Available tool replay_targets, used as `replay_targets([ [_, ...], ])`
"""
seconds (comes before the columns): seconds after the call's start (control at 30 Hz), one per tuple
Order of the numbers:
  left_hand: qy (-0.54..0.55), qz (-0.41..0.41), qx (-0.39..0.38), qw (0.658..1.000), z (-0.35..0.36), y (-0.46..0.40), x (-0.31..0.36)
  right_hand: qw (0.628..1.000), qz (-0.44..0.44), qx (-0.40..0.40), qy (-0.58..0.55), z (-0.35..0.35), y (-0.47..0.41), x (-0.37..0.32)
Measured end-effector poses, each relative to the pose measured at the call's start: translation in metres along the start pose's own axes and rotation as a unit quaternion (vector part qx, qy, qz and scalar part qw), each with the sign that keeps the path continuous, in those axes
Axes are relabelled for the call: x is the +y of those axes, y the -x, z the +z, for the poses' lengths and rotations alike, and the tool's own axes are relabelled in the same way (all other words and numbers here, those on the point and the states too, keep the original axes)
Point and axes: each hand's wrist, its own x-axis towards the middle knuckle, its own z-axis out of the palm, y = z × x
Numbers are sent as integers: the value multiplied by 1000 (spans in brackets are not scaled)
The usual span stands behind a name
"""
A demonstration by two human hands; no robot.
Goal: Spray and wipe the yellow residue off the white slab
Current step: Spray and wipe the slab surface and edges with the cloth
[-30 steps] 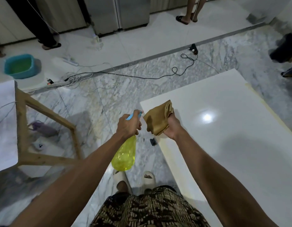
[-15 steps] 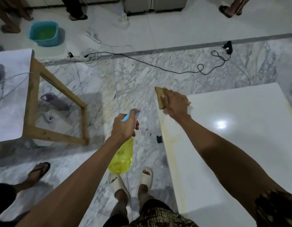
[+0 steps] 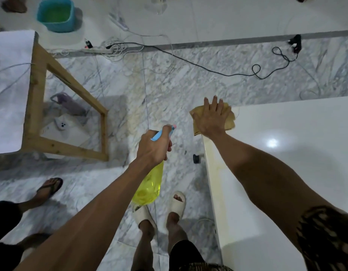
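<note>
Moved since earlier frame: right hand (image 3: 213, 119) goes from gripping the bunched cloth in the air to lying flat on it at the slab's far-left corner; camera now tilts further down, so more of the feet show.
Right hand fingers: spread and extended, palm down, pressing the tan cloth (image 3: 229, 122) onto the corner; not curled round it.
Cloth: flattened under the palm, edges sticking out left and right of the hand, left part overhanging the slab edge.
Left hand (image 3: 153, 146): closed round the neck of the spray bottle (image 3: 149, 184), fingers wrapped near the blue trigger, held over the floor just left of the slab.
Spray bottle: translucent yellow body hanging down below the fist, blue head with a pink nozzle tip pointing up and away from the camera.
White slab (image 3: 286, 173): glossy, fills the right side, ceiling-light glare near its middle.
Yellow residue (image 3: 216, 169): faint yellowish streaks along the left strip of the slab, nearer the camera than the cloth.
Floor: grey-veined marble (image 3: 169, 90), black cable (image 3: 208, 66) looping across it.
Left side: wooden frame (image 3: 40, 106) beside a white panel; teal tub (image 3: 56, 14) of green liquid at the top.
Feet: wearer's cream slides (image 3: 178, 202) below the bottle; another person's foot in a dark flip-flop (image 3: 50, 187) at far left.
</note>
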Motion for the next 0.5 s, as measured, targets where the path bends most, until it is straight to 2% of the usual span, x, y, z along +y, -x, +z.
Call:
replay_targets([
  [0.2,-1,-2,-21,1000,9,3,0,1000,13,22,7,5,11,-3],
  [0.5,-1,-15,-30,999,13,22,-11,997,-37,52,30,12,37,10],
])
